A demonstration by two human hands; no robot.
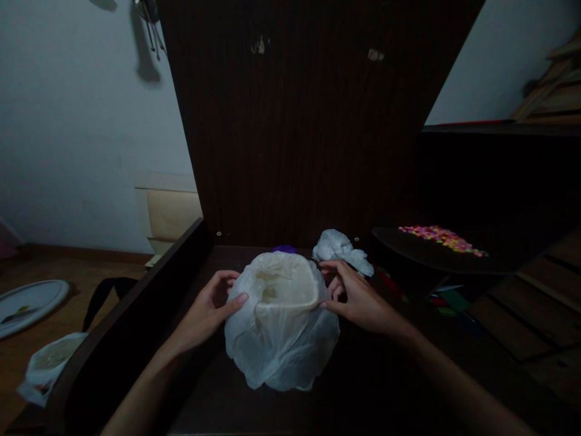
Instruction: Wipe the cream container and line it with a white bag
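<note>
1. Evidently, the white plastic bag was draped over a container with a pale rim. Both were between the person's hands, on or just above the dark desk; the base was covered, so contact could not be confirmed.
2. Left hand: the thumb lay on the film at the left side, the other fingers curved behind. Whether they pinched the film could not be told.
3. Right hand: the thumb met the bag beside the rim and the other fingers were bent at the right side. A pinch could not be confirmed here either.
4. Principal risk, in judgement: slipping. The film looked thin and loose, and an uneven pull might have drawn it off the rim.
5. Second risk: tearing, should fingertips have stretched the film hard across the rim's edge.
6. Third risk: tipping, if one side were tugged while the other went unsupported.
7. Minor risk: the crumpled bag lay just behind the right hand, with a purple object partly hidden behind the container. A backward shove could have disturbed either.
</note>
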